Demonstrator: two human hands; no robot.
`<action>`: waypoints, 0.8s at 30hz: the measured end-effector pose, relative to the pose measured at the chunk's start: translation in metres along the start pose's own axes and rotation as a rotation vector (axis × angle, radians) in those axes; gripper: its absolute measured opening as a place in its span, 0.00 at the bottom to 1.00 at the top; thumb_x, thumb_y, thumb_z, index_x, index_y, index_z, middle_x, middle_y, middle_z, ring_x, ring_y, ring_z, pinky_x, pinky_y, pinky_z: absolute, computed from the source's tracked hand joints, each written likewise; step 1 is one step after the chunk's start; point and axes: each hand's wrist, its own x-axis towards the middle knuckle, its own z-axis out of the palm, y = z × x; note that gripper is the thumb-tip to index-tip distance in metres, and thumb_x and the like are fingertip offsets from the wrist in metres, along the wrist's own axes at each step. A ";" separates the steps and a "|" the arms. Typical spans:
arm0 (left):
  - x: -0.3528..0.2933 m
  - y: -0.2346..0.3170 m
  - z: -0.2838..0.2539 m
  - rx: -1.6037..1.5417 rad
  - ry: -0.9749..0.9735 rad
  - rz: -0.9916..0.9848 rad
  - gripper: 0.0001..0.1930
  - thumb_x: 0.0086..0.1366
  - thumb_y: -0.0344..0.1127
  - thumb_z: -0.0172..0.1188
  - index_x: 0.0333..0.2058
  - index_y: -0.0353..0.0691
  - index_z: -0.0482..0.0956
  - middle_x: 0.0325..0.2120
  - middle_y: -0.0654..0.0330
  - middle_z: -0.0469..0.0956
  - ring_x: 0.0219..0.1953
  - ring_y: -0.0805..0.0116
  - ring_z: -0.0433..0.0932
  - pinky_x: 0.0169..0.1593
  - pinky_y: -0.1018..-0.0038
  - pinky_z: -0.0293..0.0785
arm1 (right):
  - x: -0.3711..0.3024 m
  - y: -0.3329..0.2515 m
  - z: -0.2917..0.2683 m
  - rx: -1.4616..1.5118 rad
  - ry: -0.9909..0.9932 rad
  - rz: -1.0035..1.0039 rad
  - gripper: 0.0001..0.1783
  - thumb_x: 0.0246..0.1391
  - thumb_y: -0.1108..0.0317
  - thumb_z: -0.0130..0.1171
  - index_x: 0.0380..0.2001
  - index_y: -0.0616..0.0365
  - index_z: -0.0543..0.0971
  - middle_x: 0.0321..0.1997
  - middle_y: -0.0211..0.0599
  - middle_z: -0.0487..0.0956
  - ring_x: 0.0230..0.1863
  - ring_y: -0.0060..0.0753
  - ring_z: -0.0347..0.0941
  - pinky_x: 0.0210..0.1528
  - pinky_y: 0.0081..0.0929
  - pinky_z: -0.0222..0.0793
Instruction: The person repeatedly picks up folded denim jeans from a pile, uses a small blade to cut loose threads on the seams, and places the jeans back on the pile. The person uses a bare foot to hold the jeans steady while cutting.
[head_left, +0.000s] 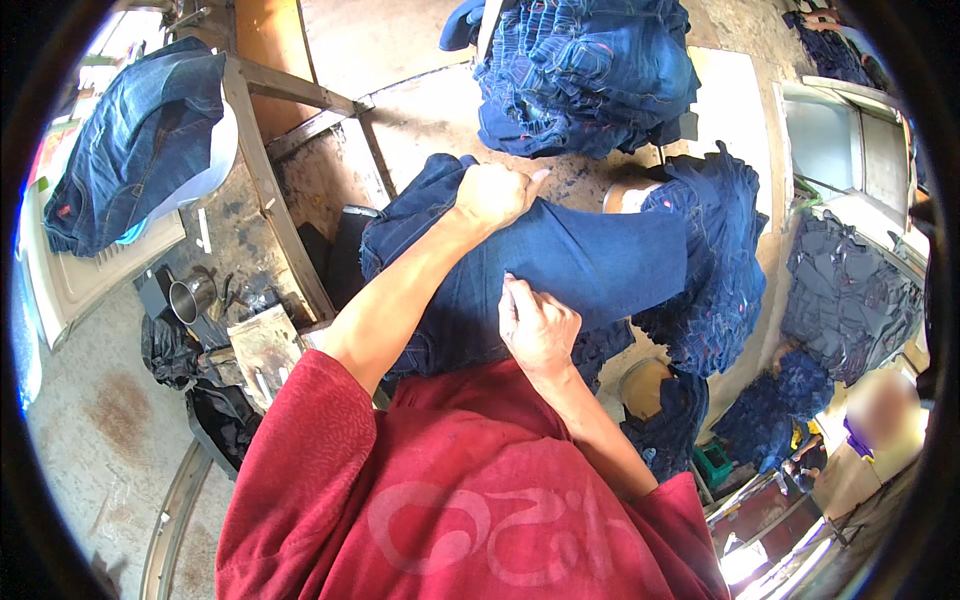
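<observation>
A pair of blue jeans point(600, 262) lies stretched out in front of me, one leg running toward the right. My left hand point(497, 195) is closed in a fist at the far edge of the jeans, gripping the cloth there, its thumb sticking out to the right. Nearer to me, my right hand point(540, 325) rests on the denim with its fingers pinched together. Whatever is between those fingertips is too small to make out. The bunched waist part of the jeans is partly hidden under my left forearm.
Beyond the jeans stands a tall stack of folded jeans point(590, 75). More denim point(715, 260) is heaped at the right end. At the left are a wooden frame point(270, 180), a metal mug point(193, 297) and jeans point(140, 145) draped over a support. A person point(885, 415) is at the far right.
</observation>
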 end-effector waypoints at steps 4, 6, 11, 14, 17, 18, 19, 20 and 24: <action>-0.001 0.000 0.001 -0.016 -0.018 -0.029 0.34 0.74 0.54 0.64 0.11 0.39 0.82 0.08 0.49 0.75 0.11 0.52 0.79 0.20 0.60 0.77 | -0.026 -0.004 -0.023 0.002 -0.034 0.002 0.03 0.58 0.72 0.71 0.36 0.53 0.86 0.20 0.34 0.81 0.19 0.37 0.80 0.23 0.34 0.75; -0.002 0.000 0.002 -0.010 0.004 -0.028 0.34 0.74 0.55 0.63 0.11 0.39 0.82 0.09 0.48 0.75 0.11 0.52 0.79 0.20 0.60 0.77 | -0.027 -0.002 -0.022 0.114 0.015 0.030 0.04 0.58 0.73 0.70 0.36 0.54 0.86 0.21 0.35 0.83 0.21 0.37 0.81 0.24 0.34 0.76; -0.001 0.000 0.003 -0.037 -0.023 -0.053 0.33 0.74 0.53 0.64 0.11 0.40 0.82 0.09 0.49 0.76 0.11 0.53 0.79 0.19 0.60 0.76 | -0.009 0.007 -0.003 0.105 0.012 0.024 0.04 0.58 0.72 0.70 0.37 0.53 0.87 0.23 0.35 0.84 0.22 0.37 0.82 0.25 0.35 0.77; 0.000 0.000 0.002 -0.046 0.001 -0.050 0.32 0.72 0.52 0.66 0.10 0.40 0.81 0.07 0.50 0.74 0.10 0.55 0.77 0.18 0.60 0.74 | -0.011 0.006 -0.006 0.035 -0.058 0.013 0.04 0.58 0.72 0.71 0.38 0.53 0.87 0.23 0.35 0.84 0.22 0.37 0.82 0.25 0.35 0.77; 0.000 0.000 0.002 -0.046 -0.037 -0.069 0.32 0.74 0.53 0.64 0.11 0.41 0.81 0.08 0.49 0.75 0.11 0.53 0.78 0.19 0.60 0.76 | -0.022 0.003 -0.017 0.018 -0.094 0.028 0.05 0.58 0.73 0.71 0.38 0.54 0.87 0.23 0.36 0.84 0.21 0.37 0.82 0.25 0.34 0.76; -0.001 0.001 0.002 -0.050 -0.048 -0.080 0.32 0.74 0.53 0.64 0.11 0.41 0.82 0.09 0.48 0.75 0.12 0.52 0.80 0.19 0.59 0.77 | -0.023 0.003 -0.018 0.022 -0.104 0.043 0.05 0.58 0.73 0.71 0.38 0.54 0.87 0.23 0.36 0.84 0.21 0.37 0.82 0.24 0.35 0.76; -0.001 0.001 0.002 -0.057 -0.057 -0.090 0.32 0.75 0.53 0.64 0.11 0.41 0.82 0.10 0.48 0.76 0.13 0.51 0.81 0.20 0.59 0.78 | -0.023 0.004 -0.019 0.049 -0.043 0.019 0.06 0.58 0.73 0.71 0.38 0.54 0.87 0.23 0.36 0.83 0.21 0.37 0.82 0.24 0.35 0.76; -0.002 0.001 0.002 -0.043 -0.085 -0.103 0.32 0.75 0.52 0.64 0.12 0.42 0.82 0.09 0.48 0.76 0.13 0.51 0.81 0.20 0.59 0.78 | -0.023 0.005 -0.018 0.085 -0.060 0.056 0.05 0.58 0.73 0.71 0.38 0.54 0.87 0.22 0.36 0.83 0.21 0.37 0.82 0.24 0.35 0.76; -0.002 0.001 0.002 -0.023 -0.090 -0.088 0.31 0.75 0.52 0.64 0.12 0.42 0.83 0.09 0.49 0.76 0.13 0.52 0.81 0.20 0.59 0.78 | -0.014 0.008 -0.009 0.136 0.006 0.020 0.05 0.58 0.75 0.71 0.37 0.56 0.86 0.20 0.39 0.82 0.20 0.39 0.81 0.24 0.35 0.76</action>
